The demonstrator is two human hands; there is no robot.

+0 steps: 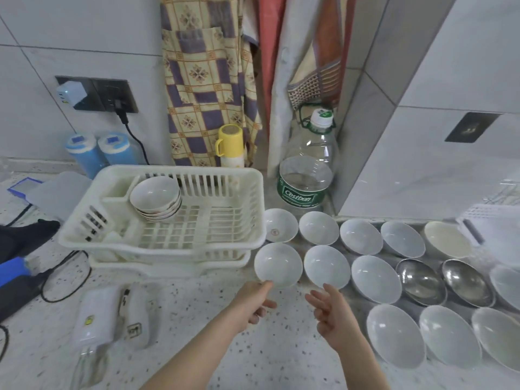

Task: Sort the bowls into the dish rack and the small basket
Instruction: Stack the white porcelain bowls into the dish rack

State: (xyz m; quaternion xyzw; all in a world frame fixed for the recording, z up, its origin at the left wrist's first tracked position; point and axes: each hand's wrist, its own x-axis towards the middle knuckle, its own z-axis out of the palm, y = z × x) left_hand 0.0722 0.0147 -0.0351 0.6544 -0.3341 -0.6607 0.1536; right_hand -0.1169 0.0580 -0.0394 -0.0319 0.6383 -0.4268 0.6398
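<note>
A cream dish rack [225,243] stands on the speckled counter and holds a tilted stack of several patterned bowls [155,196] at its back left. Several white bowls and two steel bowls [422,281] lie in rows to its right. My left hand [251,304] reaches to the nearest white bowl [278,263]; its forefinger tip touches the near rim, the other fingers loosely curled. My right hand [333,316] hovers with spread fingers just short of the second white bowl [326,266], holding nothing. A white mesh basket [491,218] shows partly at the right edge.
A big clear water bottle [308,170] and a yellow-capped flask [230,147] stand behind the rack. Chargers and power banks [97,316] with cables lie at the front left. A tiled wall corner rises at the right; aprons hang at the back.
</note>
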